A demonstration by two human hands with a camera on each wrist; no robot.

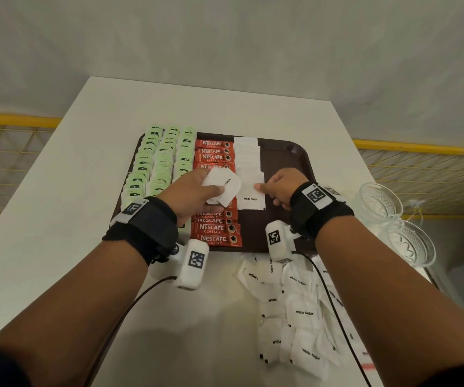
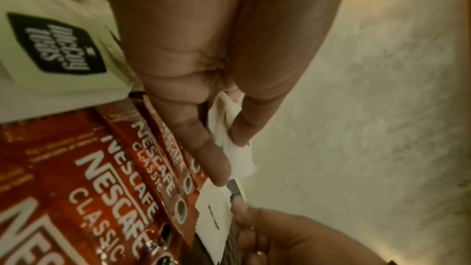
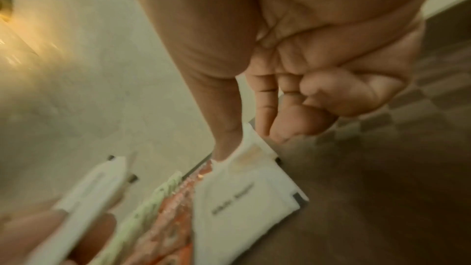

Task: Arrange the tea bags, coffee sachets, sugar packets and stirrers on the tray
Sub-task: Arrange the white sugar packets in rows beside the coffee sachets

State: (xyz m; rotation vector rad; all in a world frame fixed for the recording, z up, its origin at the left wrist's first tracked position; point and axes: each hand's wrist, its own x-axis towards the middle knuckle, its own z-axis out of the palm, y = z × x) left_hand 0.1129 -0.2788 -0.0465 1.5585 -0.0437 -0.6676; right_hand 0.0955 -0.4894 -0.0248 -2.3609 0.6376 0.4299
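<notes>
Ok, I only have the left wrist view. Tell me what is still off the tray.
Observer: A loose heap of white paper sugar packets lies on the white table, just off the dark brown plastic tray's near edge.
Operator: Give me the free space on the tray.
Observer: A bare strip runs right of the sugar column.
Operator: Check for stirrers.
Observer: None visible; two clear glass bowls stand right of the tray.
</notes>
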